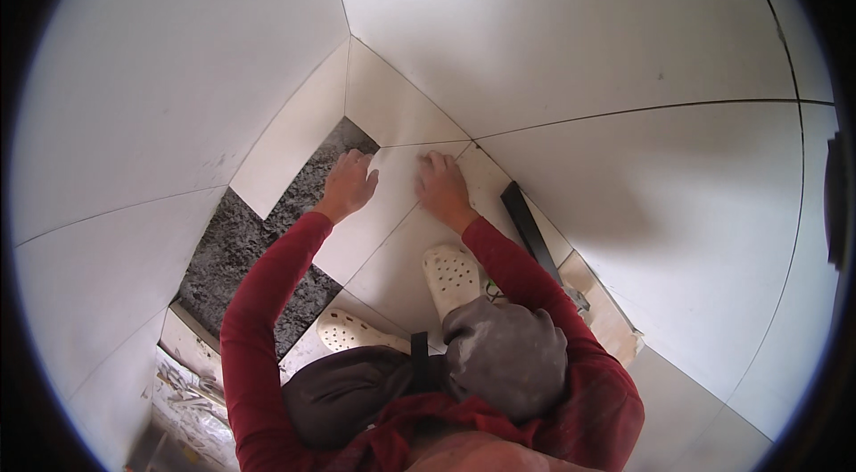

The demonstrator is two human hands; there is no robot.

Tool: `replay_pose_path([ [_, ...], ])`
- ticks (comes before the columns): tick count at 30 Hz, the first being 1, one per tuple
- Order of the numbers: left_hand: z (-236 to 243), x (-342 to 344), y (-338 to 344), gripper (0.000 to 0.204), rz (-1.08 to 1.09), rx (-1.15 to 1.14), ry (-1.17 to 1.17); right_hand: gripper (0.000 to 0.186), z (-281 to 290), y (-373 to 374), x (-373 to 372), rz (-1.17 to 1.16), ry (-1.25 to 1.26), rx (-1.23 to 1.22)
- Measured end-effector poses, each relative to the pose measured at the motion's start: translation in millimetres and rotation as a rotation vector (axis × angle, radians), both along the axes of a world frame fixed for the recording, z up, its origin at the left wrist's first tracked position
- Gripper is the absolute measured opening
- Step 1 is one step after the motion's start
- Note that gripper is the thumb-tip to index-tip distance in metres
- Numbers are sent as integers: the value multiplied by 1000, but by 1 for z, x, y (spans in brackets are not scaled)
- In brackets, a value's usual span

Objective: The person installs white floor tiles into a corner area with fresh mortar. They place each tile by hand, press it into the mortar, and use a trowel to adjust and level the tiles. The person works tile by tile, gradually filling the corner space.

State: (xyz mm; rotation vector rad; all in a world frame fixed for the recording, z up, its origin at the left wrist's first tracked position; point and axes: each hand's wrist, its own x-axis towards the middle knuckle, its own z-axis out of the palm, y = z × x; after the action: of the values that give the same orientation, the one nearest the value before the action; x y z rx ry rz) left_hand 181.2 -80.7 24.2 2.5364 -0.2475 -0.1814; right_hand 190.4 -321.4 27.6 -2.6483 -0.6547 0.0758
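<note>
Both arms, in red sleeves, reach forward over light floor tiles. My left hand (349,185) is at the left edge of a pale floor tile (354,245), beside a dark, rough mortar bed (234,251). Its fingers are bent a little and the thumb stands apart; nothing shows in it. Farther right, my right hand (443,188) reaches over the pale tiles with its fingers apart and slightly blurred. It holds nothing. Whether either hand presses on the tile I cannot tell.
Large pale wall panels (624,35) meet in the far corner. Tiles (290,147) line the left wall's foot. A long black bar (529,227) lies by the right wall. Cream clogs (450,276) stand on the tiles. Debris (192,405) lies at lower left.
</note>
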Motion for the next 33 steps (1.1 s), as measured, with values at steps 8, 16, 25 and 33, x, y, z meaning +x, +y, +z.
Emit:
replay_pose_path([
  [8,0,1,-1,42,-60,21,18,48,-1,0,-6,19,-12,-40],
  [16,1,2,-1,43,-57,-1,23,49,-5,0,-5,41,-40,-83],
  [25,17,-32,36,42,78,1,8,25,4,-24,-23,-54,-22,175],
  [33,33,-178,99,25,569,-156,323,30,-5,-32,-41,84,-47,61],
])
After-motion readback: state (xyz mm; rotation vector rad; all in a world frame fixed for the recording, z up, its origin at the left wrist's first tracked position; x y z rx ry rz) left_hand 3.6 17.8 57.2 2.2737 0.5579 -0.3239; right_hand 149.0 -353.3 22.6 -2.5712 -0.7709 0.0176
